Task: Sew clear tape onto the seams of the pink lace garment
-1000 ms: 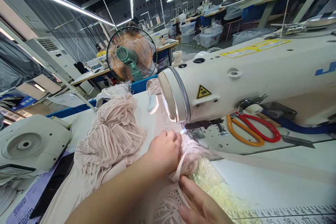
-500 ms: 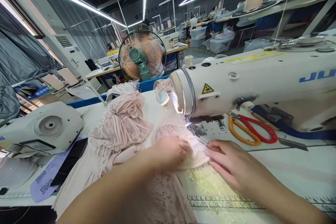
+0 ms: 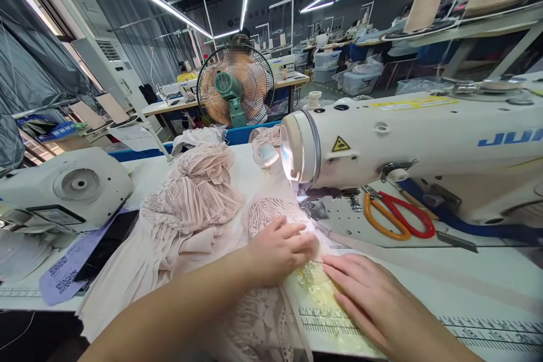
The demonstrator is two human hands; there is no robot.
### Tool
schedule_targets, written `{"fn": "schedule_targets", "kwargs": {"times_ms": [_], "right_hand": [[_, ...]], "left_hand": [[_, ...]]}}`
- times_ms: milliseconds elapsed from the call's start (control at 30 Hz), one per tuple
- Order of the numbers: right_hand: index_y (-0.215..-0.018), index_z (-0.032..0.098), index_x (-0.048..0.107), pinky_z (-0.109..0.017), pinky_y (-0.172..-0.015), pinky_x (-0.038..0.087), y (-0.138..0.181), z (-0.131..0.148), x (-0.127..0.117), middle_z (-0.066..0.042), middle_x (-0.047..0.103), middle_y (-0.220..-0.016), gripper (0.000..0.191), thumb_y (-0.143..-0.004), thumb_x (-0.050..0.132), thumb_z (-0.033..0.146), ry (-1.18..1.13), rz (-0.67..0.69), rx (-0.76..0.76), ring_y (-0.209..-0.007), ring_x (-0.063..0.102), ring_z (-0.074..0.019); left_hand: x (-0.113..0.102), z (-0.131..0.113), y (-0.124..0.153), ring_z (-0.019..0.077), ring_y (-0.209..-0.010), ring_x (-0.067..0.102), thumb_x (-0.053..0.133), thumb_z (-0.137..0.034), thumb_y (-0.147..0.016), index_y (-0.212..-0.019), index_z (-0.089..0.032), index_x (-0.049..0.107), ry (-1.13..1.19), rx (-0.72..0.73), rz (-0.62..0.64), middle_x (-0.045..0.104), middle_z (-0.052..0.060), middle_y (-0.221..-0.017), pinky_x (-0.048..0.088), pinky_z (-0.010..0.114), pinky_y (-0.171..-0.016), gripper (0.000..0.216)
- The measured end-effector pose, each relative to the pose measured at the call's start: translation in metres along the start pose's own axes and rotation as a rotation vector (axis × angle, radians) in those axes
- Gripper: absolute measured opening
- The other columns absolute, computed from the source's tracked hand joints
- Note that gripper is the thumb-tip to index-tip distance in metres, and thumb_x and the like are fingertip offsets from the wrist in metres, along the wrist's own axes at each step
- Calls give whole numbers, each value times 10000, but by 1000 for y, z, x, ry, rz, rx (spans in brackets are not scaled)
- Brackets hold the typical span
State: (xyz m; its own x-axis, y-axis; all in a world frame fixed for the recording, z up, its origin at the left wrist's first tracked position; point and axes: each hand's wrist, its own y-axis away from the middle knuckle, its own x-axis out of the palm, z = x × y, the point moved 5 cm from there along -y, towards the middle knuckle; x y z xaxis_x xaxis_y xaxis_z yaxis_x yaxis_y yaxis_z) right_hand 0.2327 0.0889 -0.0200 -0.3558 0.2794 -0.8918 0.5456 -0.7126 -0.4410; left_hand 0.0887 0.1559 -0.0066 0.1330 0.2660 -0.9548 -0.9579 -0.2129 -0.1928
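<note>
My left hand [image 3: 283,250] lies over a pale pink lace garment piece [image 3: 269,212] with its fingers stretched out and slightly bent. The piece runs up to the needle area of a white sewing machine [image 3: 339,141]. Low on the table, just right of the cloth's edge, my right hand [image 3: 369,288] rests with its fingers extended flat over a yellowish taped patch [image 3: 316,283]. A thin pale strip [image 3: 352,243] passes from the machine bed to the right above that hand. More lace [image 3: 263,322] hangs toward me beneath my left forearm.
Scissors [image 3: 396,218] with orange and red handles lie on the machine bed. A heap of pink lace garments [image 3: 195,192] is piled left of the machine. A second machine head [image 3: 68,189] stands farther left. Beyond the table are a large fan [image 3: 229,87] and a person.
My right hand has moved toward me and left, away from the cloth edge beside the presser foot. My left hand's fingers have spread more. The view has shifted slightly.
</note>
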Motion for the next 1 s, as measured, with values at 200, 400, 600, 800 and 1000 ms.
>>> {"fn": "schedule_targets", "kwargs": {"times_ms": [200, 400, 600, 800, 1000], "right_hand": [[-1136, 172, 625, -369, -807, 562, -8, -4, 1, -101, 660, -1172, 318, -863, 477, 242, -27, 28, 66, -988, 617, -231], [-1124, 128, 620, -395, -798, 545, -21, -9, 6, -125, 667, -1132, 325, -878, 429, 223, 11, 64, 77, -953, 602, -246], [-1087, 110, 629, -417, -722, 542, -34, -13, 16, -133, 653, -1159, 324, -872, 407, 206, 37, 104, 97, -850, 593, -251], [-1057, 53, 644, -401, -632, 558, -53, -13, 17, -182, 665, -1120, 342, -837, 424, 196, 147, 85, 85, -742, 615, -250], [-1005, 52, 665, -378, -580, 558, -63, -11, 19, -192, 686, -1050, 324, -801, 450, 186, 235, 71, 98, -714, 630, -258]], "left_hand": [[5, 15, -6, 212, -1241, 446, 341, -210, -958, -1193, -211, 580, 102, 7, 93, 556, 24, -1311, 289, 443, -1065, 335], [11, 30, -9, 214, -1251, 437, 358, -216, -960, -1205, -238, 580, 112, 26, 100, 556, 20, -1311, 257, 445, -1082, 331], [14, 46, -15, 205, -1226, 449, 354, -222, -966, -1195, -229, 592, 117, 25, 129, 570, 22, -1294, 272, 415, -1070, 330], [13, 60, -20, 205, -1176, 491, 381, -255, -965, -1178, -233, 606, 79, 37, 120, 595, 33, -1259, 320, 402, -1038, 311], [20, 76, -24, 206, -1189, 487, 406, -228, -954, -1166, -248, 613, 55, 42, 133, 600, 23, -1257, 337, 398, -1035, 298]]}}
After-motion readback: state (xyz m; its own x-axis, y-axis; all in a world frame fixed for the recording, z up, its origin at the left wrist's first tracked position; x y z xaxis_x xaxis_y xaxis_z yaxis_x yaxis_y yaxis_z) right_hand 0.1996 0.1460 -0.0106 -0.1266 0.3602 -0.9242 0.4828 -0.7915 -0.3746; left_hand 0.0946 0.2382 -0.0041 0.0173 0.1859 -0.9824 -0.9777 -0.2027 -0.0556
